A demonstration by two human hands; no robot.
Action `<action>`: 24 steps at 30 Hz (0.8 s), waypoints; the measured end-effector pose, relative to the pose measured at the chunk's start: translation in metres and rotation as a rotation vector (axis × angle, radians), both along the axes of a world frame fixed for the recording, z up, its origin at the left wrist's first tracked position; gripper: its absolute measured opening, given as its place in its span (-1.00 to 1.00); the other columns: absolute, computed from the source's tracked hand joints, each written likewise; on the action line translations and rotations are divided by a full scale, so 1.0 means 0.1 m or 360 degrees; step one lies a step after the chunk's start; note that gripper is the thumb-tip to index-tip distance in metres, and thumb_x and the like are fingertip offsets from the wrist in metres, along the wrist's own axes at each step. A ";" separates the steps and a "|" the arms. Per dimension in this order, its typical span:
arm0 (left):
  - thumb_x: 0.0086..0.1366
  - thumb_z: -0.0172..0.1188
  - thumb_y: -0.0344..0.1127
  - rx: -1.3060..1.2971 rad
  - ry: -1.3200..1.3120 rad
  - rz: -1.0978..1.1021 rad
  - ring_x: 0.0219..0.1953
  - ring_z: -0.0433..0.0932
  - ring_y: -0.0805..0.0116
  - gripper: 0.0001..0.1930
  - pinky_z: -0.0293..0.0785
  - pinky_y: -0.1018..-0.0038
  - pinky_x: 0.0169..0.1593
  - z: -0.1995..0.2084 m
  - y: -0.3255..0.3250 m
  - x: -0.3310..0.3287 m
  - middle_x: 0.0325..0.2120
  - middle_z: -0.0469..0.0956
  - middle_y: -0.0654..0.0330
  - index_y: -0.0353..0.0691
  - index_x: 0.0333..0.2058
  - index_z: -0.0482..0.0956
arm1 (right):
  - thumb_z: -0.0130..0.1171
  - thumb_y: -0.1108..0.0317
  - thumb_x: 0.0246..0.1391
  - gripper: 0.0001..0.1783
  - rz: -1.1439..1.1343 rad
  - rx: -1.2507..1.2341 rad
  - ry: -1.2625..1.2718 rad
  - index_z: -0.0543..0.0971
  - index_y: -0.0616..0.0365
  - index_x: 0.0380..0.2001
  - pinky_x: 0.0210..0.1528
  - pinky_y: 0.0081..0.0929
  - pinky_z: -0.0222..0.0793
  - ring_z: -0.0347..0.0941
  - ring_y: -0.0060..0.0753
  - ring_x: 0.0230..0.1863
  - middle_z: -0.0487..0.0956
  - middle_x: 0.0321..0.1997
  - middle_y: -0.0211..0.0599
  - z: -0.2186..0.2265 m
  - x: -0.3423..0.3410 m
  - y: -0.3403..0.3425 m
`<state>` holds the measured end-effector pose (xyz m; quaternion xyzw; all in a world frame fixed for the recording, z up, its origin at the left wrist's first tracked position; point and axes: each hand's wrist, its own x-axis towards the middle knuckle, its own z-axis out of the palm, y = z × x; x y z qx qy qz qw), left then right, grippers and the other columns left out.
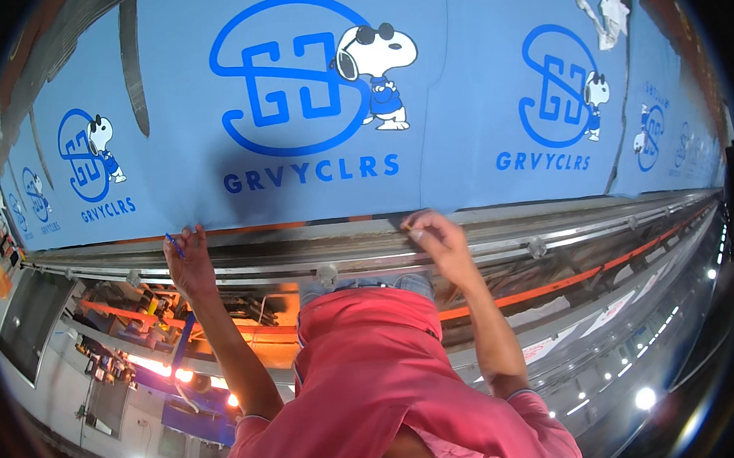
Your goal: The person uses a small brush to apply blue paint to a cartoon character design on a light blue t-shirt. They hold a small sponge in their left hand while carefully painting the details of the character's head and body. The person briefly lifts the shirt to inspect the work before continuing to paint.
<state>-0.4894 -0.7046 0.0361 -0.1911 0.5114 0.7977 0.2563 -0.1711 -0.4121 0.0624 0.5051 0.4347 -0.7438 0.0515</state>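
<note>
Light blue fabric panels (300, 206), printed with a darker blue emblem and a white cartoon dog, lie flat on a long table before me. My left hand (190, 265) is at the near edge of the left part, fingers raised. A slim blue pen-like thing (173, 244) is held between its fingers; its exact kind is unclear. My right hand (441, 244) is further right along the same edge, below a seam between two panels. Its thumb and fingers are pinched together by the fabric's border, and what they hold, if anything, is too small to make out.
A metal rail (254, 275) with several clamp-like blocks (326, 273) runs along the table's near side. White crumpled scraps (612, 18) lie at the far right on the fabric. Dark strips (133, 67) show between panels. An orange beam (550, 290) runs under the rail.
</note>
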 end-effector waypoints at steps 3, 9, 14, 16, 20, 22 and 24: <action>0.33 0.11 -0.16 -0.0046 0.0012 0.0143 -0.17 0.40 0.32 -0.76 0.26 0.12 0.18 -0.03 -0.14 0.04 -0.49 0.38 0.28 -0.18 -0.42 0.40 | 0.03 0.50 0.15 -0.97 -0.0017 0.0084 0.0105 0.46 0.23 -0.36 -0.23 -0.62 0.39 0.39 -0.59 -0.19 0.54 -0.15 -0.32 -0.15 0.28 0.14; 0.37 0.04 -0.17 -0.0074 0.0053 0.0233 -0.20 0.35 0.28 -0.73 0.29 0.18 0.05 -0.04 -0.19 0.04 -0.45 0.34 0.21 -0.23 -0.44 0.34 | 0.02 0.57 0.11 -0.96 0.0001 0.0210 0.0077 0.45 0.23 -0.36 0.02 -0.49 0.28 0.40 -0.46 -0.06 0.54 -0.11 -0.24 -0.04 0.57 0.43; 0.38 0.03 -0.17 -0.0043 0.0074 0.0147 -0.23 0.31 0.27 -0.72 0.26 0.24 -0.05 -0.03 -0.08 0.00 -0.44 0.31 0.19 -0.22 -0.44 0.33 | 0.01 0.61 0.08 -0.94 -0.0098 0.0279 -0.0046 0.43 0.24 -0.38 0.05 -0.50 0.22 0.39 -0.42 -0.03 0.53 -0.12 -0.21 0.07 0.74 0.68; 0.38 0.03 -0.16 -0.0026 0.0070 0.0101 -0.23 0.30 0.28 -0.72 0.24 0.25 -0.06 -0.03 -0.06 0.00 -0.44 0.31 0.20 -0.22 -0.43 0.33 | 0.02 0.60 0.08 -0.94 -0.0063 0.0238 -0.0039 0.44 0.23 -0.38 0.04 -0.49 0.23 0.39 -0.43 -0.04 0.53 -0.12 -0.21 0.09 0.72 0.65; 0.36 0.05 -0.15 0.0029 0.0036 0.0051 -0.23 0.30 0.31 -0.73 0.24 0.24 -0.03 -0.14 -0.27 -0.10 -0.45 0.31 0.25 -0.20 -0.42 0.35 | 0.04 0.59 0.08 -0.95 -0.0108 0.0119 0.0132 0.45 0.23 -0.38 0.01 -0.49 0.24 0.40 -0.43 -0.07 0.53 -0.12 -0.19 0.08 0.56 0.50; 0.34 0.09 -0.16 0.0032 0.0010 0.0046 -0.22 0.32 0.33 -0.75 0.25 0.24 0.00 -0.17 -0.35 -0.13 -0.44 0.33 0.26 -0.19 -0.41 0.37 | 0.05 0.58 0.08 -0.96 -0.0193 0.0069 0.0101 0.46 0.22 -0.38 0.01 -0.48 0.24 0.40 -0.41 -0.07 0.53 -0.12 -0.17 0.07 0.46 0.38; 0.31 0.13 -0.17 0.0026 -0.0010 0.0026 -0.21 0.35 0.33 -0.78 0.26 0.22 0.05 -0.18 -0.41 -0.15 -0.41 0.38 0.25 -0.19 -0.39 0.41 | 0.07 0.54 0.08 -0.96 -0.0374 -0.0082 0.0055 0.48 0.19 -0.37 -0.02 -0.45 0.32 0.45 -0.34 -0.09 0.53 -0.11 -0.15 0.06 0.38 0.23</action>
